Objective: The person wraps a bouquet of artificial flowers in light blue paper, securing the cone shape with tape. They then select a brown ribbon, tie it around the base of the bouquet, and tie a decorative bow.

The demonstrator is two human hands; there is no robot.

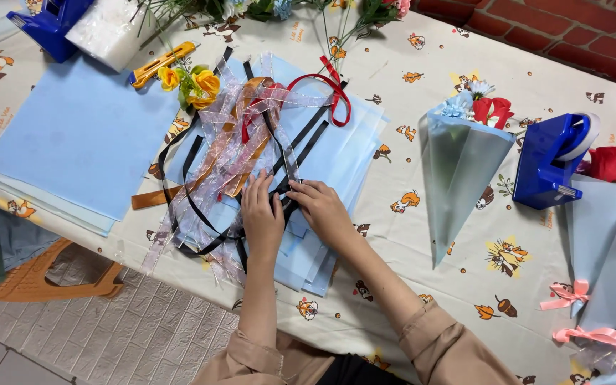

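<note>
My left hand (262, 214) and my right hand (322, 210) rest together on a tangle of ribbons (240, 146) that lies on a stack of light blue paper sheets (344, 153). The ribbons are sheer pink, black, orange-brown and red. Both hands pinch at black ribbon strands (283, 189) between them, fingertips almost touching. A red ribbon loop (333, 96) lies at the far end of the pile.
A wrapped blue cone bouquet (458, 171) lies to the right, beside a blue tape dispenser (554, 160). More blue sheets (80, 135) lie left. Yellow flowers (194, 84) and a yellow utility knife (160, 64) lie at the back. Another dispenser (51, 25) stands far left.
</note>
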